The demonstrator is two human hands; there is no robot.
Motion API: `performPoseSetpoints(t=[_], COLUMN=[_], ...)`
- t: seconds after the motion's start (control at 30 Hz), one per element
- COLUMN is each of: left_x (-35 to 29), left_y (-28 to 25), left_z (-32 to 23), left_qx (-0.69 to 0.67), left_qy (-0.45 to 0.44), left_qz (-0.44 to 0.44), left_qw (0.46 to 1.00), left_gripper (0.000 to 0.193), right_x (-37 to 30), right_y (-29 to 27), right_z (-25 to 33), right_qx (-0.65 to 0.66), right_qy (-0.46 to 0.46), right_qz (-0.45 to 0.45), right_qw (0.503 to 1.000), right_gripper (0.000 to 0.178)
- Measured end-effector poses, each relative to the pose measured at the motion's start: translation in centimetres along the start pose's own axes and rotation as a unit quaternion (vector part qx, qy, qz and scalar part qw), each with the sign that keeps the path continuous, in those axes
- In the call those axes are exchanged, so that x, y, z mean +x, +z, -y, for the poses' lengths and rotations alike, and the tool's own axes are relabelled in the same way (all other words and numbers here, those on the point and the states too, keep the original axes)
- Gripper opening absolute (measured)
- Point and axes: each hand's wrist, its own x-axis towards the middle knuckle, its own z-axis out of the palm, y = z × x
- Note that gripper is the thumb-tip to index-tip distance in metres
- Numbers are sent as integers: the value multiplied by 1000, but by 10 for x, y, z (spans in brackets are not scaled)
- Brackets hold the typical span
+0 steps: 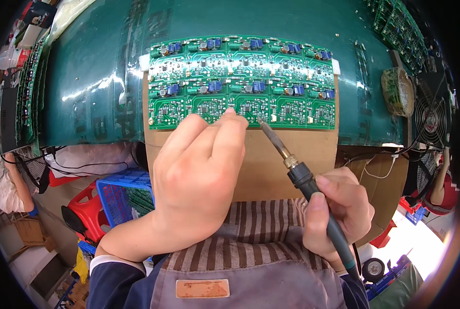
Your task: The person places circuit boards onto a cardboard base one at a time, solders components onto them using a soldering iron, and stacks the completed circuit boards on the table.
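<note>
A green circuit board panel (pixel 209 103), split into repeated sections, lies on a brown cardboard sheet (pixel 286 170). Blue, black and copper-coloured parts stand in rows across it. My left hand (pixel 199 175) rests at the panel's near edge, its fingers bent and brought together over the middle sections. Whatever those fingertips hold, if anything, is hidden behind the hand. In my right hand (pixel 343 206) is a soldering iron (pixel 304 180), gripped like a pen by its dark handle. Its tip is at the panel's near edge, just right of my left fingertips.
A green mat (pixel 96 98) covers the bench. More board panels stand upright at the far left (pixel 29 92) and far right (pixel 402 31). On the right are a round tin-like dish (pixel 397 92) and a black fan (pixel 429 116). A blue crate (pixel 122 193) and red stool (pixel 88 211) sit below left.
</note>
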Motion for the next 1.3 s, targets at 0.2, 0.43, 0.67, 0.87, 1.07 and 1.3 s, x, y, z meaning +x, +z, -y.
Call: performPoseSetpoints(t=[0.2,0.43,0.67,0.87,1.07,1.3], left_x=[-1,-2,-3,-5,-16,-18], left_y=[4,1,-4,-13,-22,-14], left_z=[4,2,0,12,19,25], left_qx=[2,-13,0,10,-28,-48], left_qy=[12,-2,-13,22,-64,-24], left_qz=[-16,-1,26,-13,24,-21], left_qw=[1000,1000,1000,1000,997,998], left_gripper=[21,21,20,18,30,29], right_x=[0,-1,-3,-2,5,12], right_y=[2,4,0,3,19,32], right_z=[4,2,6,11,14,18], right_qx=[-20,-25,-37,-13,-1,-5], right_qy=[-10,-8,-15,-17,-26,-14], right_qz=[1,3,22,1,30,39], right_qw=[1000,1000,999,1000,999,999], right_gripper=[20,20,20,22,21,16])
